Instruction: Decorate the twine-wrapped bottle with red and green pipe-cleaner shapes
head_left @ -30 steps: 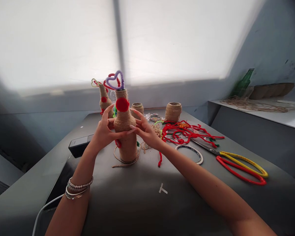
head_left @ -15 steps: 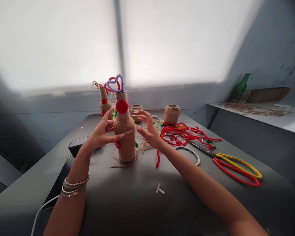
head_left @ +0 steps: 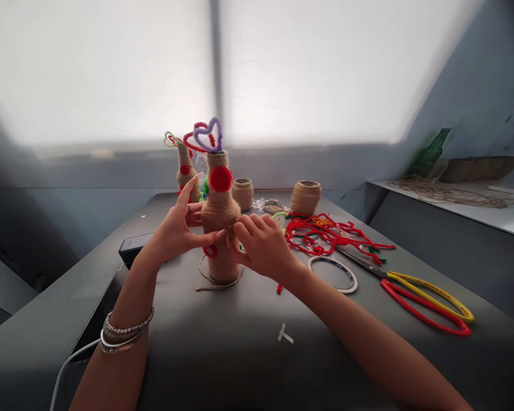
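Observation:
A bottle wrapped in twine (head_left: 220, 212) stands upright on the grey table, with a red pompom (head_left: 221, 178) on its neck and purple and red hearts (head_left: 208, 136) of fuzzy wire at its top. My left hand (head_left: 177, 228) wraps round the bottle's left side, its thumb across the front. Against the right front of the bottle is my right hand (head_left: 261, 244), fingers curled and pinched together; whatever they hold is hidden or too small to name. A loop of twine (head_left: 209, 287) lies round the bottle's base.
Behind stand another wrapped bottle (head_left: 185, 165) and two twine-covered jars (head_left: 306, 198). To the right lie red fuzzy wires (head_left: 312, 242), a tape roll (head_left: 352, 283) and scissors (head_left: 428, 297). A black box (head_left: 132, 246) sits left. A green bottle (head_left: 430, 153) is on the side shelf.
My right hand has moved in from beside the bottle to its front, and its spread fingers have closed. My left hand stays on the bottle. The view has shifted slightly.

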Motion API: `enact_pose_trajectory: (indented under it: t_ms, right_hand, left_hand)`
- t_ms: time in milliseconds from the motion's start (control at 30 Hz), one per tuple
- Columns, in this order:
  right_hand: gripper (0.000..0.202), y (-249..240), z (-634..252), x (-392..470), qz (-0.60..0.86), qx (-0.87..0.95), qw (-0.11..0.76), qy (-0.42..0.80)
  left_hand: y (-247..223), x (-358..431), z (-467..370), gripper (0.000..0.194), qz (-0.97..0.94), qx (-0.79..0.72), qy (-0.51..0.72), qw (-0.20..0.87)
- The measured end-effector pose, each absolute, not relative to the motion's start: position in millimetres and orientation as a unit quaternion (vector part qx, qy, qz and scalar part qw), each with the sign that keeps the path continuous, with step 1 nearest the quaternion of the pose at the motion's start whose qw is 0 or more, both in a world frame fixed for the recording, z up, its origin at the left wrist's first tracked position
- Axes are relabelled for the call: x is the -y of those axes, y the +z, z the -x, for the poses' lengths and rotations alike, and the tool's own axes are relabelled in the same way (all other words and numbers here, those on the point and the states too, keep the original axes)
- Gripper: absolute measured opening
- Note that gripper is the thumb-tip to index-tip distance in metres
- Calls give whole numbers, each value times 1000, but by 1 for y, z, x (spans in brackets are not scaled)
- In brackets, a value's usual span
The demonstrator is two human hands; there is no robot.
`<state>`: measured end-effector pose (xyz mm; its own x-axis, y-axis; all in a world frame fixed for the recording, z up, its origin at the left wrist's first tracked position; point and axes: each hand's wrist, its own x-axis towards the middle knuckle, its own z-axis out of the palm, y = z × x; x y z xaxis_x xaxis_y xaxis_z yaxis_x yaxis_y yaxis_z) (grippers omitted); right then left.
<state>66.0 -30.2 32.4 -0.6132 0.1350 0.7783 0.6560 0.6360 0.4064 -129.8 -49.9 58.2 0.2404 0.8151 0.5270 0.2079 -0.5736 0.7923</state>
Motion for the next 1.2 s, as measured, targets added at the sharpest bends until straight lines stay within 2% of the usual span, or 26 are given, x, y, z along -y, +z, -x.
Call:
enact_pose_trajectory:
  t_ms: [400,667,1200]
  right_hand:
    - [21,35,-64,35,284,835,334,-333]
    - [20,31,-61,36,295,817,336,-363]
    - [20,40,-76,22,208,886,354,-217]
  left_hand:
    - [57,49,129,110,-716,-342,519,316]
    - [58,49,129,109,-722,-358,512,298]
    - [54,44,129,108,-731,-380,514,237]
